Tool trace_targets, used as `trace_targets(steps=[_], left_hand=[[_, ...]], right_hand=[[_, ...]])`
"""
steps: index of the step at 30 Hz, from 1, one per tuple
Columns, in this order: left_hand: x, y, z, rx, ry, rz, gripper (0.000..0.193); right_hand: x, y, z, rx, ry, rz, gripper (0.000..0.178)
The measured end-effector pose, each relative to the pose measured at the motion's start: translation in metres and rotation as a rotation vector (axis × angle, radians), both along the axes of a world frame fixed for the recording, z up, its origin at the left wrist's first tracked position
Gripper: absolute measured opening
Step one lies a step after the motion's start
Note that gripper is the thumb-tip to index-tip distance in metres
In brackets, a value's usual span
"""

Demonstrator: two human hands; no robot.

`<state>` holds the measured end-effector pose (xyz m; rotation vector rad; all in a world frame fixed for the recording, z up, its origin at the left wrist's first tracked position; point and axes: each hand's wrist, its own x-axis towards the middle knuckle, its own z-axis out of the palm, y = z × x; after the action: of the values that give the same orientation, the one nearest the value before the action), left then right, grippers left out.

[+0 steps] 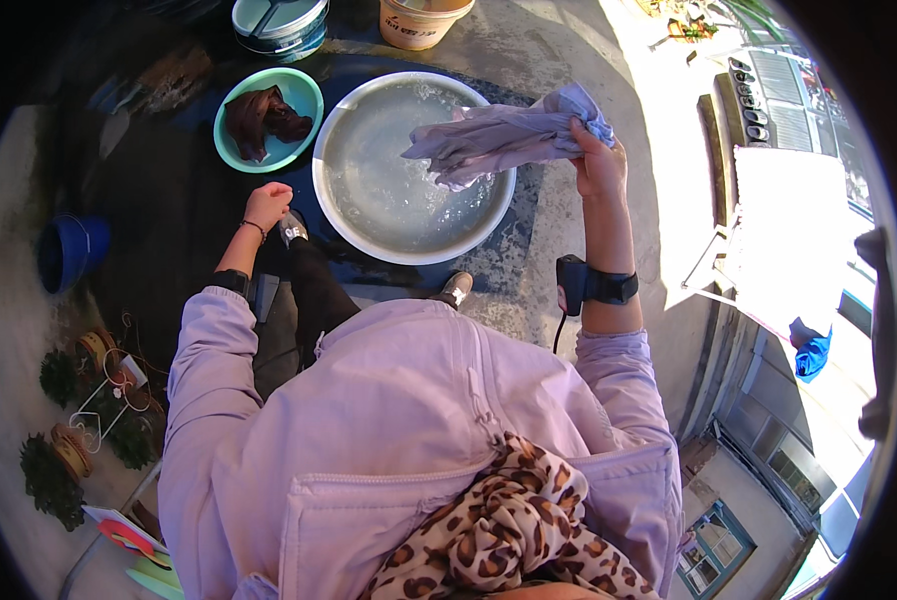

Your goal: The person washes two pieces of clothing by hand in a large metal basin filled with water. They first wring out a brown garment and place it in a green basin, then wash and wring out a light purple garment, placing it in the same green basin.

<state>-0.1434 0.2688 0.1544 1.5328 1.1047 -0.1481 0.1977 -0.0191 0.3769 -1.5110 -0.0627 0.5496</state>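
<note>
My right hand (601,165) grips one bunched end of a wet, pale lavender cloth (514,135). The cloth stretches leftward over a large round metal basin (331,205) of cloudy water, its loose end hanging above the surface. What garment it is, I cannot tell. To the left of the basin, my left hand (268,205) is closed with the fingers curled in, and nothing shows in it. Just beyond that hand sits a mint-green basin (231,152) with a dark brown cloth (261,118) heaped inside.
Behind the basins stand a blue-green bucket (284,45) and a tan bucket (424,28). A dark blue bucket (74,250) is at the far left, above potted plants (54,480). My shoes (457,288) are close to the metal basin's near rim. The floor is wet.
</note>
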Motion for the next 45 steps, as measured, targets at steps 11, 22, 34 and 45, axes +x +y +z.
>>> trace_targets(steps=[11,22,34,45], left_hand=[[0.156,-0.067,0.098,-0.600,-0.210,-0.343,0.026],[0.197,-0.131,0.085,-1.464,-0.157,-0.171,0.084],[0.214,-0.166,0.062,-1.633,-0.425,0.130,0.047],[0.213,-0.154,0.057,-1.265,-0.424,-0.081,0.029]], right_hand=[[-0.011,-0.012,-0.024,0.088,0.001,0.116,0.020],[-0.040,-0.014,-0.044,-0.044,-0.207,0.333,0.025],[-0.092,-0.009,-0.083,-0.326,-0.823,0.506,0.036],[-0.063,0.008,-0.057,0.103,-1.126,0.876,0.040]])
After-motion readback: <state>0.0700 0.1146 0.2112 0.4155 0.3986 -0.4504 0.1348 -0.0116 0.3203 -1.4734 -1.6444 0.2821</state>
